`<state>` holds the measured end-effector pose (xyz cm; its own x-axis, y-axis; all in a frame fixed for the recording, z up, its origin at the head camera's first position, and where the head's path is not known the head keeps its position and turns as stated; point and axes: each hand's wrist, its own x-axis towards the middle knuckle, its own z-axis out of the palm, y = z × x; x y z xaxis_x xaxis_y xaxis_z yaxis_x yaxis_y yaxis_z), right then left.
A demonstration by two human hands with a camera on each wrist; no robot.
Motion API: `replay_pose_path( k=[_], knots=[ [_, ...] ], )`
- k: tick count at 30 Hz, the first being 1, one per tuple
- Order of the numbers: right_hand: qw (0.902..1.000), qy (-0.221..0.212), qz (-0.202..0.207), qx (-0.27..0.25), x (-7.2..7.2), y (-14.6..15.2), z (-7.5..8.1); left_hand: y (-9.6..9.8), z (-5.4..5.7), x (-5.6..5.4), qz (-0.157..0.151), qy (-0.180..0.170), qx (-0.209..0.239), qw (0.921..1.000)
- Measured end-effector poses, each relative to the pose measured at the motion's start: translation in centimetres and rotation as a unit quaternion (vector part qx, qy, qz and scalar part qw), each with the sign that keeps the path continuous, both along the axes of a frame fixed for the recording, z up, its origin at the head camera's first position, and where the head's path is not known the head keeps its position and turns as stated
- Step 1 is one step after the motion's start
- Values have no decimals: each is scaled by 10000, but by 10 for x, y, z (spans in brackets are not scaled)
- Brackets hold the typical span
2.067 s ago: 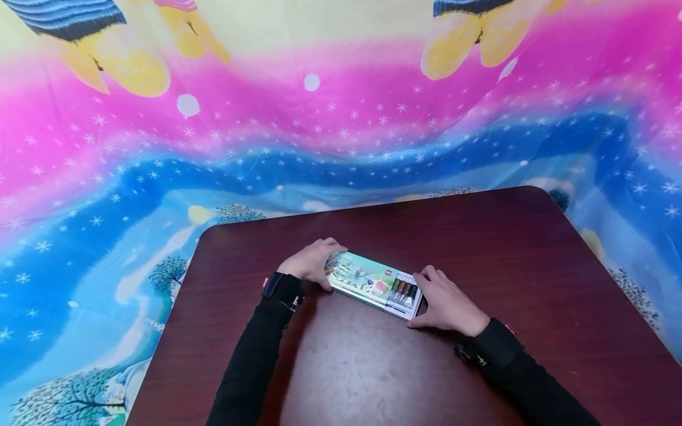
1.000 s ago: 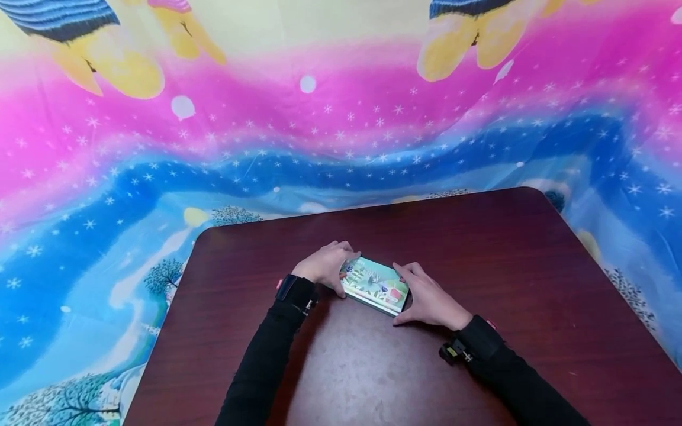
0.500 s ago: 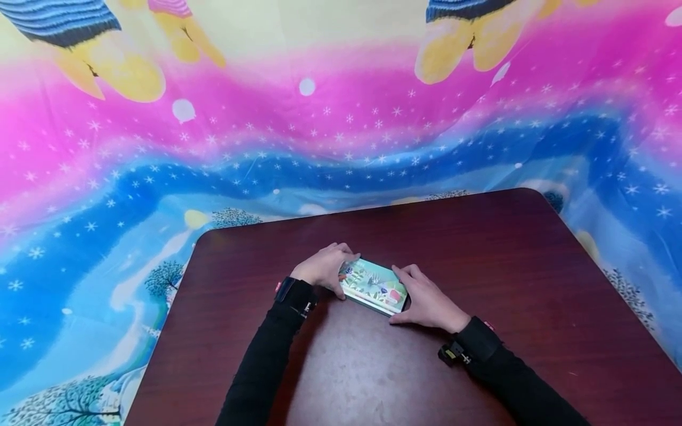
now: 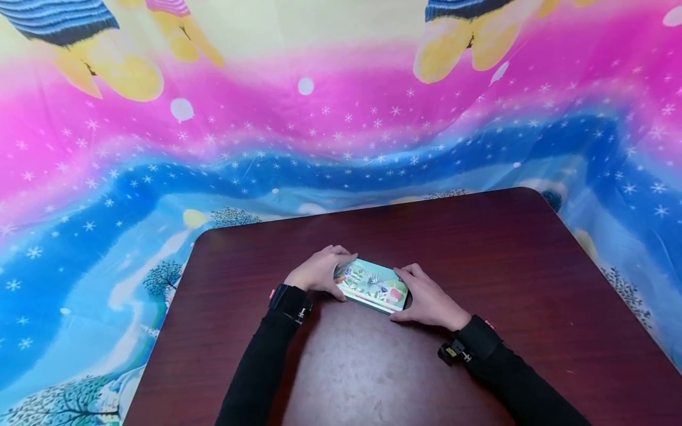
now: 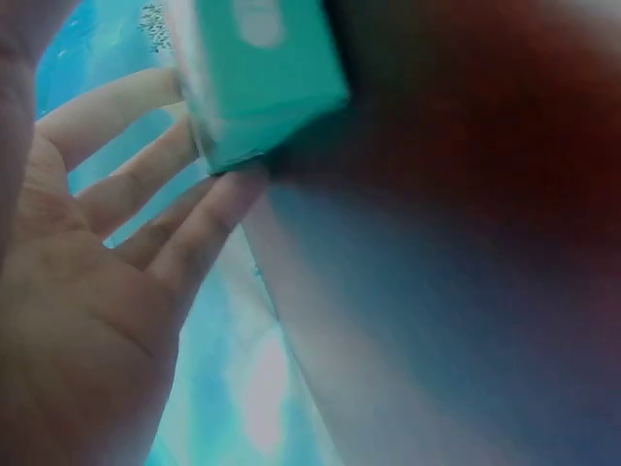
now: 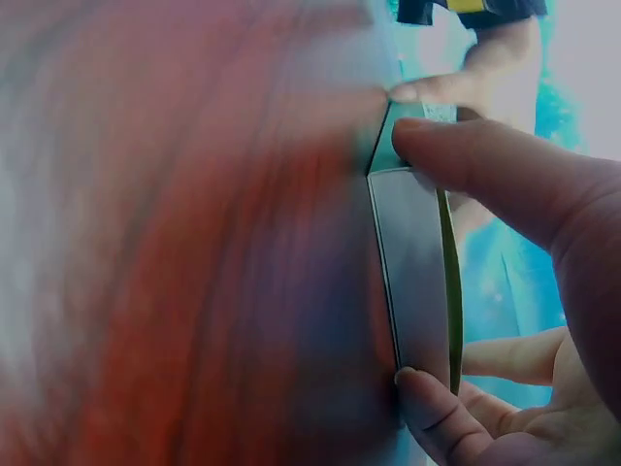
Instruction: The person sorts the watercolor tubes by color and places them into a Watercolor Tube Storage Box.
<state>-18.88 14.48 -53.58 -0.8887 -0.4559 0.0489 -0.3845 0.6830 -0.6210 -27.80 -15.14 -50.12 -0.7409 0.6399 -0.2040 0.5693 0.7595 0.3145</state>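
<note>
A flat, light-green paint box [image 4: 373,283] with flowers and leaves printed on its sleeve lies level between both hands, over the table's middle. My left hand [image 4: 321,270] grips its left end, thumb on the near side and fingers on the far side. In the left wrist view, the fingertips of the left hand [image 5: 116,252] touch the green end of the box [image 5: 277,87]. At the other end, my right hand [image 4: 430,299] holds the box across its width. The right wrist view shows a plain pale end face [image 6: 412,272] between thumb and fingers. The box's underside is hidden.
A dark reddish-brown table [image 4: 479,236] with rounded far corners lies beneath. Behind it hangs a pink and blue cloth [image 4: 341,130] with snowflakes and trees, reaching down past the table's edges. Black straps with small cameras sit on both wrists [image 4: 290,303].
The window part with paint tubes, visible at the right end two seconds ago, no longer shows; the hands came closer together. In the last half second my left hand shifted slightly left.
</note>
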Motion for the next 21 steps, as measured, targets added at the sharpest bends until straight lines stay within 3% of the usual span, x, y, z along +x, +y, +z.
replay_pose_path(
  k=[13,21],
  knots=[
    [9998,-198,46,-3,-8,7,-3,-4,-9,25,477,217,176,9985],
    [9988,-416,186,-173,-33,26,-6,-7,-15,31,689,216,516,9960]
  ],
)
